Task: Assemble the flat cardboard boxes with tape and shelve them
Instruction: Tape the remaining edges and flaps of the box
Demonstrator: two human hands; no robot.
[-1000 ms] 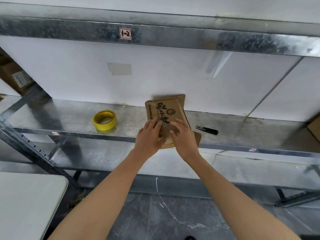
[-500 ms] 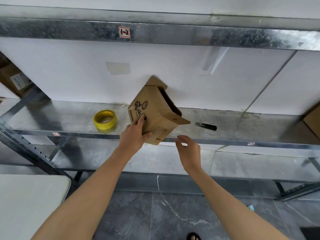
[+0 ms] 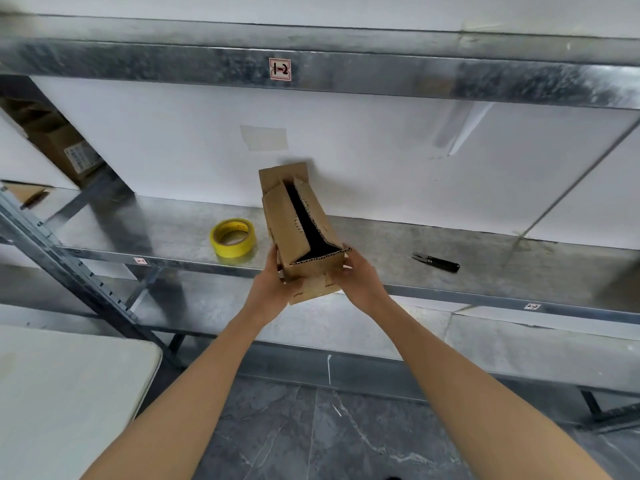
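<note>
Gripped the cardboard box (image 3: 301, 237) by its near end, left hand (image 3: 270, 289) and right hand (image 3: 360, 282) curled round both sides, above the shelf (image 3: 381, 237) front edge, probably to fold the flaps for taping.

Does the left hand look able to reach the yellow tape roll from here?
Probably yes. The tape roll lies on the shelf just left of the left hand, nothing between them. That hand grips the box, though, so it must let go first; the right hand holds it too.
</note>
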